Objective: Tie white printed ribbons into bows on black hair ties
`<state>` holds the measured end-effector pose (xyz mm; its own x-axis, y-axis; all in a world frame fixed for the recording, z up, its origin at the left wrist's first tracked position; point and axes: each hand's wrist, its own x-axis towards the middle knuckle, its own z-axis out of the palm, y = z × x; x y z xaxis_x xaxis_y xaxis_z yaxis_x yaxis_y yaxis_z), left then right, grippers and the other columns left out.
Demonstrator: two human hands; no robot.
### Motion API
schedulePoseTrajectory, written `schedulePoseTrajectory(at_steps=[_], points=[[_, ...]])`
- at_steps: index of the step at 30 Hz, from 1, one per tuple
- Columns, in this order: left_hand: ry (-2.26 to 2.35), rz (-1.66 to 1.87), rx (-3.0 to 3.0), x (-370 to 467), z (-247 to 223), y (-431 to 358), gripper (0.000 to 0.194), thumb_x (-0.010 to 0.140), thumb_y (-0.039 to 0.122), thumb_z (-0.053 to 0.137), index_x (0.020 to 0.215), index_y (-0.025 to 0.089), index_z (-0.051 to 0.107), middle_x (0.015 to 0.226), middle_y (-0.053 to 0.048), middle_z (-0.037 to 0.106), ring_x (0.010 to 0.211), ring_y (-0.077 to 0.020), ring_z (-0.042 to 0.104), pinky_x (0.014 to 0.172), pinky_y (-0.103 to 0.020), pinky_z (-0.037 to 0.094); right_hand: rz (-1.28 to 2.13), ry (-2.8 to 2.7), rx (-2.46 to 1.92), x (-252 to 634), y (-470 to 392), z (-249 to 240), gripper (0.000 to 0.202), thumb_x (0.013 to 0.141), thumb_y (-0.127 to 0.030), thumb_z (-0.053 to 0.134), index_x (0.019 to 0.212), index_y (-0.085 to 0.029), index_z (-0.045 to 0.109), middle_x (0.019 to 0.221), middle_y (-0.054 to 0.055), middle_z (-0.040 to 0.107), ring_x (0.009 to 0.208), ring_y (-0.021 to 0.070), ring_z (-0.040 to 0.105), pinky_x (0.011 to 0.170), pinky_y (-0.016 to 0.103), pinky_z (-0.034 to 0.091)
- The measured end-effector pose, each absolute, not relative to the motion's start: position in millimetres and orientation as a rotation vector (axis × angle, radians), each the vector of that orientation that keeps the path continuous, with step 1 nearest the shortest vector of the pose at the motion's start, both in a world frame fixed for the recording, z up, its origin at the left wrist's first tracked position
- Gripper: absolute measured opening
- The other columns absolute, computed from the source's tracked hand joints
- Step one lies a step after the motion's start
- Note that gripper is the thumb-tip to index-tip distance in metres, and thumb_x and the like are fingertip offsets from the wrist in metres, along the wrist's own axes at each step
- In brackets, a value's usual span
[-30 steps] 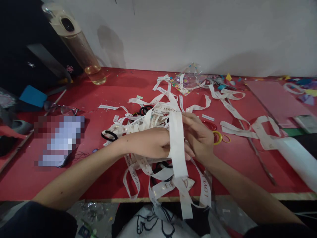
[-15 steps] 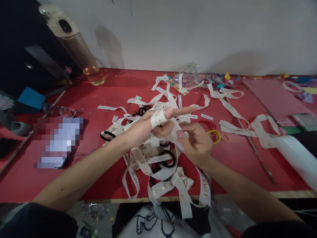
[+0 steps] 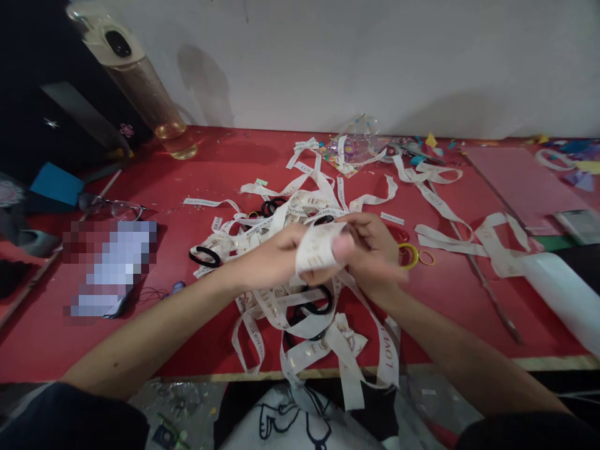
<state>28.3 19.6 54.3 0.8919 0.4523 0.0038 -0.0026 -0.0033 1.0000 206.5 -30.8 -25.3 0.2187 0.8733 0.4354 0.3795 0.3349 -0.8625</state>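
Note:
A white printed ribbon (image 3: 316, 250) is wrapped round the thumb of my left hand (image 3: 279, 256), whose index finger points right, blurred by motion. My right hand (image 3: 375, 240) is close against those fingers, its own fingers curled at the ribbon; its grip is partly hidden. Below both hands lies a tangled heap of white ribbons (image 3: 300, 325) with printed lettering. Black hair ties (image 3: 205, 256) are mixed in among them. A yellow hair tie (image 3: 409, 256) rests just right of my right hand.
A water bottle (image 3: 154, 106) stands at the back left. Glasses (image 3: 126, 210) and a phone with a blurred screen (image 3: 112, 269) lie on the left. On the right are a thin stick (image 3: 492, 300), a pink sheet (image 3: 515, 187) and a white roll (image 3: 562, 300). Loose ribbons (image 3: 501, 244) trail there on the red tabletop (image 3: 445, 319).
Both hands have moved slightly down and closer together. The left index finger has swung downward across the right hand, and the ribbon round the thumb shows a broader face.

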Motion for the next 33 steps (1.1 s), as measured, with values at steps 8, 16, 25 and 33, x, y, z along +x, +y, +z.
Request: schedulePoseTrajectory(at_steps=[8,16,25,33], points=[[0.539,0.472,1.364,39.7,38.4,9.9,0.039,0.096,0.043,0.052,0.11,0.011,0.07,0.055,0.008,0.032,0.05,-0.0071,0.024,0.048,-0.022,0.021,0.351,-1.015,-0.919,209.4,-17.8,-17.3,0.006,0.089,-0.025,0.058,0.084,-0.024,0.061,0.079,0.002,0.068,0.074,0.0207,0.066,0.072,0.038,0.053],[0.469,0.504,1.333,39.5,45.7,14.0,0.043,0.099,0.045,0.046,0.088,0.011,0.07,0.053,0.008,0.026,0.048,-0.0073,0.022,0.049,-0.024,0.021,0.688,-1.312,-0.88,213.0,-20.5,-17.9,0.026,0.093,-0.028,0.055,0.115,-0.025,0.068,0.113,0.005,0.072,0.107,0.0214,0.068,0.097,0.041,0.055],[0.244,0.138,1.453,41.7,51.2,1.6,0.04,0.101,0.035,0.044,0.081,0.014,0.073,0.056,0.004,0.044,0.055,-0.0091,0.04,0.054,-0.021,0.036,1.087,-1.793,-0.778,213.6,-29.9,-11.7,0.033,0.094,-0.046,0.06,0.12,-0.025,0.067,0.114,0.007,0.072,0.106,0.0206,0.069,0.091,0.038,0.058],[0.104,0.161,1.303,38.6,42.2,-4.7,0.028,0.1,0.031,0.049,0.095,0.014,0.07,0.072,-0.001,0.059,0.058,-0.0078,0.046,0.054,-0.02,0.04,0.892,-1.395,-1.091,207.4,-35.2,-9.1,0.017,0.099,-0.035,0.053,0.102,-0.021,0.063,0.087,0.002,0.07,0.072,0.0138,0.067,0.058,0.025,0.053]])
